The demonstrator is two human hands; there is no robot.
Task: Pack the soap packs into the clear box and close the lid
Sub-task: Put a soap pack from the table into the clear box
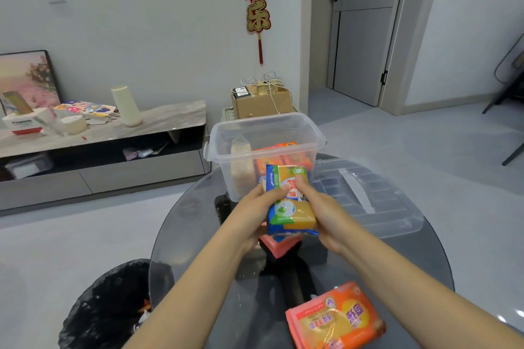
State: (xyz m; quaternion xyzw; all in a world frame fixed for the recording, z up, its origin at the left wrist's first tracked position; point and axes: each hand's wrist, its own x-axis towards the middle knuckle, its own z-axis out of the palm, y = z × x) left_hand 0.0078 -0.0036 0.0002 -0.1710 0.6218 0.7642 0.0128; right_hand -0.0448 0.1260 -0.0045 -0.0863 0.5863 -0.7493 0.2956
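Observation:
A yellow-and-blue soap pack (pixel 290 201) is held upright in front of the clear box (pixel 226 147), with my left hand (pixel 255 215) on its left side and my right hand (pixel 323 212) on its right. The box stands open on the round glass table (pixel 198 235) and holds orange soap packs (pixel 283 157). Its clear lid (pixel 374 195) lies flat to the right of the box. A pink soap pack (pixel 279 246) lies under my hands, mostly hidden. An orange soap pack (pixel 336 319) lies at the table's near edge.
A bin lined with a black bag (pixel 110 306) stands on the floor at the table's lower left. A cardboard box (pixel 262 103) sits behind the clear box. A low TV cabinet (pixel 99 156) runs along the left wall.

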